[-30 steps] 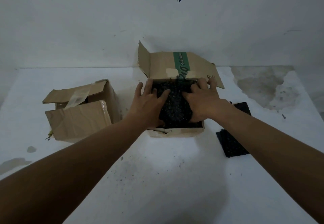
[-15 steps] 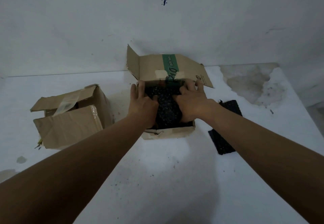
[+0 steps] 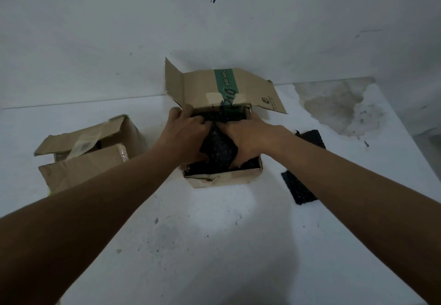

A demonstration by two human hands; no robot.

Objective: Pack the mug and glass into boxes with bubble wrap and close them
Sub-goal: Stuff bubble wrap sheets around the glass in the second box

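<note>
Head view, looking down on a white desk (image 3: 214, 245) set against a white wall (image 3: 119, 30). An open box (image 3: 222, 178) stands at centre near the wall, with its rear flap (image 3: 198, 85), which bears a green band, raised. Black wrap (image 3: 218, 149) fills this box and bulges up between the two hands. The left hand (image 3: 183, 135) lies over the left part of the wrap, its fingers (image 3: 177, 113) curled together over the far left edge and gripping it. The right hand (image 3: 245, 137) covers the right part, its fingers curled down into the wrap beside the right wall of the box, with the tips hidden. No mug or glass can be seen, and what the wrap encloses cannot be told.

A second box (image 3: 81, 168) sits well apart on the left, its top flaps partly folded over and a strip of tape (image 3: 84, 142) lying across them. A loose sheet (image 3: 300, 190) of the same black wrap lies flat on the desk to the right of the open box, partly hidden behind the right forearm. A brownish stain (image 3: 334, 106) marks the far right corner of the desk.
</note>
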